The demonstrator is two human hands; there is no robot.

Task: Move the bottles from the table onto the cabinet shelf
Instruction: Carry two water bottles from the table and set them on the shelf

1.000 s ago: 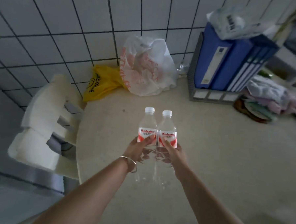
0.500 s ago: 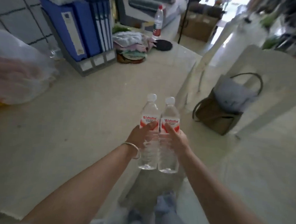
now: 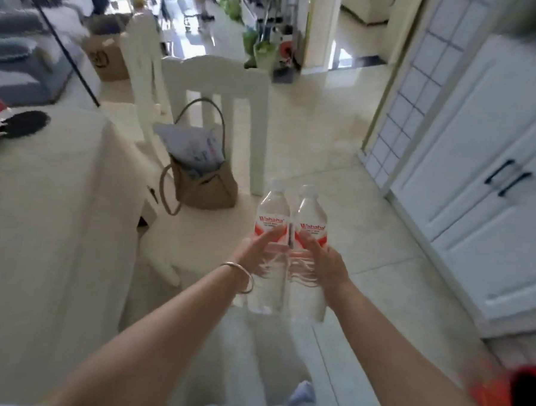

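Item one: my left hand (image 3: 255, 251), silver bangle (image 3: 241, 277) on the wrist, fingers wrapped around the left clear plastic water bottle with a white cap and red-and-white label (image 3: 270, 243). I hold it upright by its middle, with the thumb lying across the lower edge of the label.

Item two: my right hand (image 3: 328, 268), fingers wrapped around the right clear plastic water bottle of the same make (image 3: 310, 251), also upright, thumb on the label.

The two bottles stand side by side, touching along their labels, carried in the air above the pale glossy tiled floor (image 3: 341, 135). Neither rests on any surface.

Item three: pale cream table (image 3: 42, 222), to my left, well apart from the bottles. A dark round object (image 3: 25, 123) lies near its far edge; I cannot tell what it is.

Item four: white wooden chair with slatted back (image 3: 217, 85), beyond the bottles. A tan handbag with looped handles (image 3: 204, 181) sits on its seat, with a greyish folded item (image 3: 192, 146) poking from the top.

Item five: white panelled cabinet with black bar handles (image 3: 493, 199), to my right, doors closed.

Item six: brown cardboard box (image 3: 108, 54) on the floor farther back, beside the chair.

Item seven: red-orange object (image 3: 505, 398), lower right corner, blurred.
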